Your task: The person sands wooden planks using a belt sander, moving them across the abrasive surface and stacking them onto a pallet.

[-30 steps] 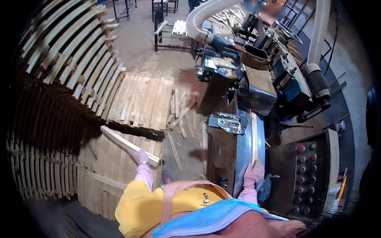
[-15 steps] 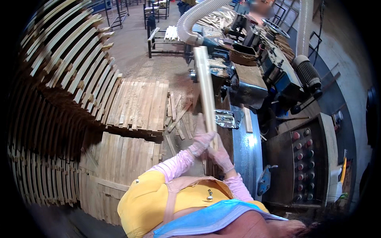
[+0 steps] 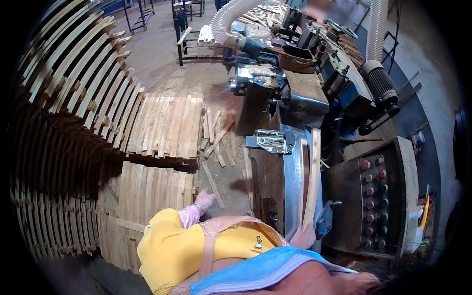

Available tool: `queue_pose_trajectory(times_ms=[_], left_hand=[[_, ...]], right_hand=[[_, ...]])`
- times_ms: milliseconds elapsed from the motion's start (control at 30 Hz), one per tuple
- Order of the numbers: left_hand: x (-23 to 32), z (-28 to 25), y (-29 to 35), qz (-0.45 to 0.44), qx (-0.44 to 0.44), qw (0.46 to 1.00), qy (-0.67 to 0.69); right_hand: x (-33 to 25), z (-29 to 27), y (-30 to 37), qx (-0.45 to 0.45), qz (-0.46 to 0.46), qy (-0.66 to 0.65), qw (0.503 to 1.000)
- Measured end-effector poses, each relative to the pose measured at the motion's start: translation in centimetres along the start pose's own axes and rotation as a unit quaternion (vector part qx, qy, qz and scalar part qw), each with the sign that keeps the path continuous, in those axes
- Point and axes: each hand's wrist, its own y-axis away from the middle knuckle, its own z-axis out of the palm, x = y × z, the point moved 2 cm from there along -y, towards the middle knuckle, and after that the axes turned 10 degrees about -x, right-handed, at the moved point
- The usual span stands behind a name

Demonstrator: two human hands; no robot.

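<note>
My right hand (image 3: 303,237) grips the near end of a pale wooden strip (image 3: 312,177). That strip points away from me along the right side of the machine's shiny metal bed (image 3: 293,191). Just left of it, partly covered, lies a second narrow wooden piece. Beside the nearer stack of wooden boards (image 3: 152,187), my gloved left hand (image 3: 204,199) is held out with its fingers partly extended and nothing visible in them. A metal guide bracket (image 3: 270,142) crosses the bed ahead of my right hand.
A dark control panel with several buttons (image 3: 376,201) stands at the right. Loose wood offcuts (image 3: 216,140) lie on the floor between the stacks and the machine. Curved wooden pieces (image 3: 73,69) are piled high at the left. A ribbed hose (image 3: 226,24) hangs over the machine.
Both hands held the strip raised in front of me; now only the right hand has it, lowered to the right over the metal bed. My left hand has let go and moved left.
</note>
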Motion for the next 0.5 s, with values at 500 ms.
queue_pose_trajectory(times_ms=[500], left_hand=[[-13.1, -14.7, 10.8, -0.468, 0.351, 0.811, 0.003]], right_hand=[[-11.5, -0.2, -11.6, -0.111, 0.120, 0.004, 0.987]])
